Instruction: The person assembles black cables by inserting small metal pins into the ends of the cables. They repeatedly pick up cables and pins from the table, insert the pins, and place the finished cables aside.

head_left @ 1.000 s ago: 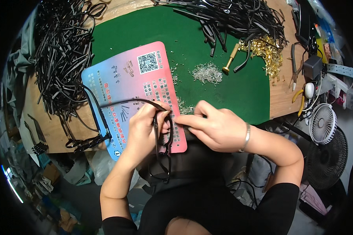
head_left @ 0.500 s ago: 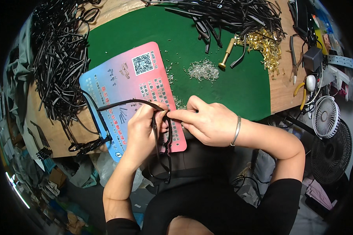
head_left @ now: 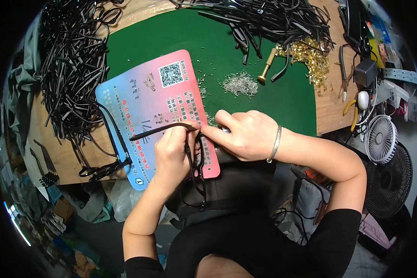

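Note:
My left hand [head_left: 171,152] is closed around a black eyeglasses frame [head_left: 203,184], holding it over the near edge of a pink and blue printed mat [head_left: 120,99]. One black temple arm [head_left: 160,131] sticks out leftward above my fingers, and the rest of the frame hangs toward my lap. My right hand [head_left: 248,136] is closed, its fingertips meeting those of my left at the frame. A small greyish thing shows between the right fingers, too hidden to name. Small screws and pins [head_left: 148,82] lie in little groups on the mat.
A pile of silvery small parts [head_left: 240,84] lies on the green sheet [head_left: 273,109]. Beyond are a brass-coloured tool [head_left: 267,66], gold-coloured pieces [head_left: 316,62] and black temple arms [head_left: 287,23]. More black arms [head_left: 72,69] heap up at left; pliers [head_left: 343,74] and fans [head_left: 381,139] are at right.
The temple arm has tilted, its free end now lower and nearer my left hand. The hanging frame has turned slightly. Both hands stay together at the same spot.

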A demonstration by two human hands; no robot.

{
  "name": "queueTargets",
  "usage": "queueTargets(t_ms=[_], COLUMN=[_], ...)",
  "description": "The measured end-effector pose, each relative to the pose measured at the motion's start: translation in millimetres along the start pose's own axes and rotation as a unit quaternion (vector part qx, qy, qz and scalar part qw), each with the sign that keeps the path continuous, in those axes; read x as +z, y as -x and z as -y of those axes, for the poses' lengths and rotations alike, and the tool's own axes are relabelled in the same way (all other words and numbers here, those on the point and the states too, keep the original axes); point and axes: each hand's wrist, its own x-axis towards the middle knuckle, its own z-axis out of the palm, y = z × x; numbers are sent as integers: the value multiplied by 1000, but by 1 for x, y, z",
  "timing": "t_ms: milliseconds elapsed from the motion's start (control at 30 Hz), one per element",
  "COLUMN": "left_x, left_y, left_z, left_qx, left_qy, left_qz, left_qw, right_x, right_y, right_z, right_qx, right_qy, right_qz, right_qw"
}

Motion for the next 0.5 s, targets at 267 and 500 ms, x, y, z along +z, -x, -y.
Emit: queueTargets(t_ms=[267,500], left_x=[0,4], left_y=[0,4], left_z=[-5,1], left_qx=[-47,-6], left_qy=[13,5], left_qz=[-1,-23], left_qw=[999,1000], right_x=[2,5], right_y=[-1,3], right_z=[0,7], right_qx=[-1,3], right_qy=[8,80], right_qz=[-7,-49], right_qw=[1000,996])
